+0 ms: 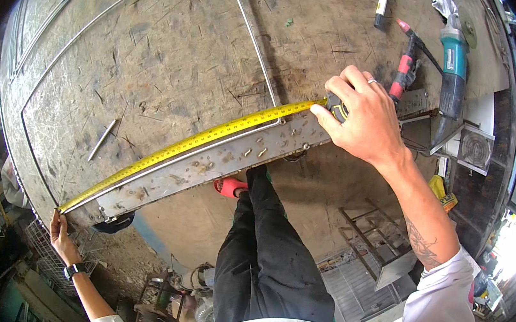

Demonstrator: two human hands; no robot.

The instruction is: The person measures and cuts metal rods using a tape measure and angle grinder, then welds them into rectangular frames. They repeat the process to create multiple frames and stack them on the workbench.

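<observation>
A yellow tape measure blade (203,138) stretches along the near edge of the worn workbench (187,56). My right hand (366,119) is closed around the dark tape measure case (338,108) at the blade's right end. At the far left end, the fingers of my left hand (62,237) pinch the blade's tip by the bench corner. Just under the blade runs a thin metal rod frame (250,63), with one side crossing the bench away from me. Between the rod and the bench's edge lies a grey metal strip (205,167) with rough spots.
An angle grinder (453,63), a torch with a red grip (402,72) and a marker (382,6) lie at the far right. A slim metal pen-like stick (102,140) rests left of centre. Bent rods (52,26) lie far left; a metal rack (377,240) stands on the floor.
</observation>
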